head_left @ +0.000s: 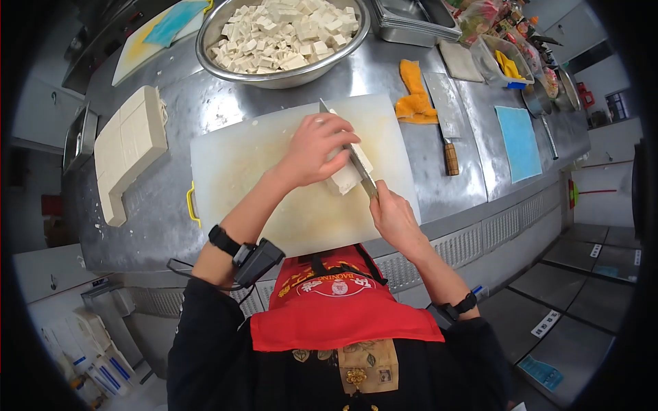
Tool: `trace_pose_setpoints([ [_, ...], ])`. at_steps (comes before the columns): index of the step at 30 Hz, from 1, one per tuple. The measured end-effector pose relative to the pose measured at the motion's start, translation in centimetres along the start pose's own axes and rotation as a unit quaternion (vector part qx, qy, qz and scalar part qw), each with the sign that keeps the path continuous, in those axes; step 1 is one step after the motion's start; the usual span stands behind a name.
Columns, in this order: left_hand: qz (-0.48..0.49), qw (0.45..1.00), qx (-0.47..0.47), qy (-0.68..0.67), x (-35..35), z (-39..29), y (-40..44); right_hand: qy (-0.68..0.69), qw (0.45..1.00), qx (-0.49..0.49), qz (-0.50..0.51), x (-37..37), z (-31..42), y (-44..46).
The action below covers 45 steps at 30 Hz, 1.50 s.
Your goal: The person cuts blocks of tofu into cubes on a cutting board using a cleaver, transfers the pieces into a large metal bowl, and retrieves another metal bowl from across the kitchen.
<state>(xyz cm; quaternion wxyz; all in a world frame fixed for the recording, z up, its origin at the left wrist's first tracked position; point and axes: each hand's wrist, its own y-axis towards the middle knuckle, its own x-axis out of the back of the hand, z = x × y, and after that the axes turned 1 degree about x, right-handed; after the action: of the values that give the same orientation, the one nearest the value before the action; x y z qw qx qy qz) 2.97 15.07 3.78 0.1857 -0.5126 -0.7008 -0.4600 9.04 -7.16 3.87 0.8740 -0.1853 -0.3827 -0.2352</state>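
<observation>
My right hand (395,214) grips a knife (363,171) by its handle end, the blade running up and left across a white tofu block (345,180). Bent over that block from the left is my left hand (319,147), its fingers reaching to the blade and partly covering block and knife. Beneath them lies a white, yellow-stained cutting board (274,216). To the left, a large slab of tofu (131,133) with score lines and a cut-out corner rests on the steel table (164,229). Tofu cubes (284,34) fill a steel bowl (288,79) beyond the board.
Right of the board lie an orange cloth (416,99), a wooden-handled cleaver (445,113) and a blue cloth (517,144). Steel pans (419,33) and a plastic bin (504,61) stand at the back right. A second board (137,51) is at the back left.
</observation>
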Motion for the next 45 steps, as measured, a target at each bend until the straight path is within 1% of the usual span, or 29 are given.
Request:
trace_pose_setpoints([
  [1, 0.038, 0.999, -0.023, -0.001, -0.1, 0.1, 1.1, 0.000, 1.000, 0.001, -0.003, -0.1, -0.1, -0.1],
  [2, 0.104, 0.994, -0.013, 0.040, -0.1, 0.0, 2.1, 0.001, 1.000, 0.001, -0.006, -0.3, -0.2, -0.1],
  [4, 0.236, 0.964, 0.006, 0.124, 0.0, -0.3, 3.9, 0.003, 1.000, 0.001, -0.012, -0.5, -0.6, -0.1],
  [7, 0.329, 0.932, 0.010, 0.153, -0.9, -0.7, 5.2, 0.011, 0.999, 0.029, -0.021, -0.7, -1.2, -0.1],
  [10, 0.399, 0.895, 0.033, 0.196, -1.3, -1.3, 6.2, 0.008, 0.999, 0.029, -0.022, -0.6, -1.3, 0.0],
  [13, 0.431, 0.880, 0.062, 0.190, -0.7, -2.2, 7.0, 0.015, 0.999, 0.034, -0.025, 0.7, -0.2, -0.1],
  [14, 0.326, 0.932, 0.034, 0.157, -0.6, -2.4, 6.9, 0.017, 0.999, 0.029, -0.025, 1.2, 0.1, -0.1],
  [15, 0.214, 0.969, 0.005, 0.120, -0.3, -2.4, 6.5, 0.019, 0.999, 0.025, -0.024, 1.7, 0.5, -0.2],
  [16, 0.100, 0.991, -0.022, 0.081, 0.0, -2.4, 5.9, 0.022, 0.999, 0.021, -0.022, 2.1, 0.8, -0.3],
  [17, 0.024, 0.998, -0.007, 0.056, 0.7, -2.2, 5.0, 0.025, 0.999, 0.015, -0.016, 2.6, 1.1, -0.4],
  [19, -0.128, 0.992, 0.022, 0.005, 2.4, -1.4, 2.5, 0.032, 0.999, 0.003, -0.004, 3.4, 1.5, -0.5],
  [22, -0.006, 0.997, 0.047, 0.057, 0.7, 1.3, -3.5, 0.064, 0.997, 0.020, -0.037, 4.6, 2.4, -0.6],
  [25, 0.022, 0.996, 0.051, 0.072, -0.4, 1.7, -6.3, 0.074, 0.997, 0.012, -0.031, 5.6, 3.8, -0.7],
  [31, -0.031, 0.996, 0.038, 0.076, -1.5, 1.7, -7.1, 0.051, 0.999, 0.015, 0.001, 4.2, 3.8, -1.3],
  [33, -0.038, 0.995, 0.039, 0.082, -1.8, 1.8, -7.2, 0.040, 0.999, 0.013, -0.004, 3.7, 3.4, -1.4],
  [37, -0.038, 0.995, 0.049, 0.083, -2.1, 1.9, -7.3, 0.044, 0.999, 0.007, -0.004, 3.5, 3.5, -1.6],
  [40, -0.037, 0.995, 0.049, 0.083, -2.1, 1.8, -7.2, 0.041, 0.999, -0.010, 0.020, 3.7, 4.0, -1.5],
  [43, -0.036, 0.995, 0.051, 0.083, -2.2, 1.9, -7.2, 0.043, 0.999, 0.001, 0.017, 3.4, 3.7, -1.5],
  [45, -0.040, 0.995, 0.048, 0.083, -2.1, 1.8, -7.1, 0.031, 0.999, -0.013, 0.027, 3.3, 3.7, -1.5],
])
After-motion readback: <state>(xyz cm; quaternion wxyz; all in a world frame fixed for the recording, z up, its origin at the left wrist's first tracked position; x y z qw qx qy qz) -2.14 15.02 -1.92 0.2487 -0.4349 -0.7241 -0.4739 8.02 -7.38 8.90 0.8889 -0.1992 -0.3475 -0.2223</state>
